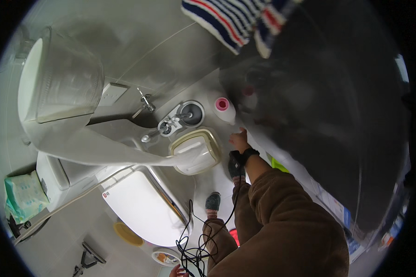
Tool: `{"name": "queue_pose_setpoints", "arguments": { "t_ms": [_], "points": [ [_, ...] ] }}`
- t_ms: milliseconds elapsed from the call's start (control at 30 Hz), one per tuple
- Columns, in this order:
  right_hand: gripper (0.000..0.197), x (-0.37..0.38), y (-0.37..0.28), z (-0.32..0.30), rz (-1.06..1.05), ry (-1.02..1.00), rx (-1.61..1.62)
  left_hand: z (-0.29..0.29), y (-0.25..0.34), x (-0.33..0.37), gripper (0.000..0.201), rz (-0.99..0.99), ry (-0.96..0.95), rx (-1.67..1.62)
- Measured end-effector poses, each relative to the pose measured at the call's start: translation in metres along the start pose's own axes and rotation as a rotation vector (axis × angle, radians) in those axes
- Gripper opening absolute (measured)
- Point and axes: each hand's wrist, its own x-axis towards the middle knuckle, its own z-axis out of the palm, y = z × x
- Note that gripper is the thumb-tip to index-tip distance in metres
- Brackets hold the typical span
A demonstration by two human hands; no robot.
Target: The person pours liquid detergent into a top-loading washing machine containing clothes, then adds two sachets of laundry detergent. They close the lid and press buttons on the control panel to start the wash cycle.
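Observation:
My right hand [239, 140], with a black band and small device on its wrist, reaches over the floor beside a white bottle [226, 114] with a pink top. Its fingers are apart, and I see nothing in them. To its left stands a cream-rimmed waste bin [212, 147] with a pale translucent lid or liner. At the lower edge my left hand [177, 272] shows only in part, its fingers curled at a tangled black cable [190, 255]. One strand of that cable runs up to the device on my right wrist.
A white toilet [141, 203] with its lid down stands to the left. Behind the bin are a toilet brush holder [191, 113] and a wall valve [146, 103]. A long white paper strip [111, 150] trails toward the bin. A dark glossy panel [328, 115] bounds the right side.

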Motion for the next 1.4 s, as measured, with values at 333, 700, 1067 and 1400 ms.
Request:
{"name": "queue_pose_setpoints", "arguments": {
  "t_ms": [333, 700, 1067, 1400],
  "points": [
    [0.042, -0.274, -0.012, -0.111, -0.006, -0.093, 0.087, -0.048, -0.004, 0.031, 0.043, 0.316, -0.141, 0.107],
    [0.069, -0.556, 0.014, -0.345, -0.812, 1.137, -1.191, -0.041, 0.023, 0.022, 0.04, 0.601, -0.354, 0.334],
    [0.066, -0.582, 0.037, -0.417, -0.588, 1.3, -1.326, 0.028, 0.043, -0.009, 0.041, 0.881, -0.418, 0.459],
    [0.045, -0.658, 0.072, -0.337, -0.848, 0.723, -1.079, 0.133, 0.09, -0.079, 0.042, 1.154, -0.555, 0.406]
  ]
}}
